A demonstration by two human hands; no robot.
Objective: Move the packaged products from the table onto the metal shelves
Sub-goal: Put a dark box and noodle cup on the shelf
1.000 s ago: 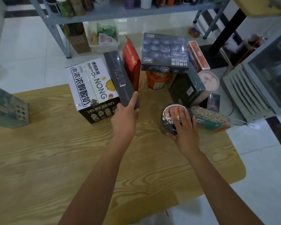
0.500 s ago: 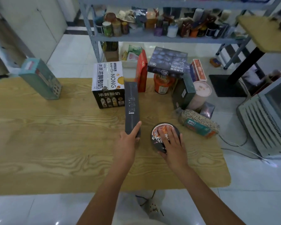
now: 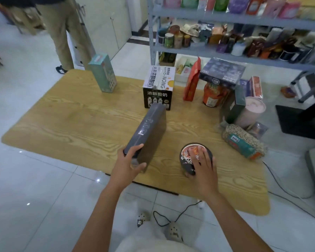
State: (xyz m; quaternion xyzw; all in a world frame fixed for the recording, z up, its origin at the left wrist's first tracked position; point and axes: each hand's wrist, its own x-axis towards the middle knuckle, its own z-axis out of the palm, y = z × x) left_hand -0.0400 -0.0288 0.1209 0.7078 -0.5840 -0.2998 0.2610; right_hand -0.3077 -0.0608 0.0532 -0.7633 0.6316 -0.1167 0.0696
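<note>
Packaged products are gathered on the wooden counter (image 3: pixel 80 124), most of them toward 1 and 2 o'clock. A long dark grey box (image 3: pixel 149 131) is held at its near end by the left grip (image 3: pixel 130 163), whose fingers are curled over the upper face while the thumb is pressed against the lower edge. The box is aimed toward 12 o'clock, its far end close to a black-and-white yoghurt carton (image 3: pixel 158 88). Whether that far end is resting on the counter cannot be told.

At 5 o'clock from the counter's middle, a dark instant noodle bowl (image 3: pixel 186 155) is covered by the right grip (image 3: pixel 204 164): the fingers are spread across the lid and the thumb is hooked round the near wall. The bowl is seated on the counter, near the grey box but not touching it.

A teal box (image 3: pixel 102 73) is stood upright at 11 o'clock. At the carton's 3 o'clock a red pouch (image 3: pixel 191 82) is stood on end, and past it an orange jar (image 3: pixel 213 95) is topped by a flat dark blue box (image 3: pixel 224 71). Further toward 3 o'clock a dark green box (image 3: pixel 233 106), a pink cup (image 3: pixel 253 111) and a clear bag of grain (image 3: pixel 244 140) are crowded at the counter's edge.

Metal shelves (image 3: pixel 244 57), loaded with jars and pouches, are set behind the counter at 1 o'clock. A person's trousered legs (image 3: pixel 62 33) are seen at 11 o'clock.
</note>
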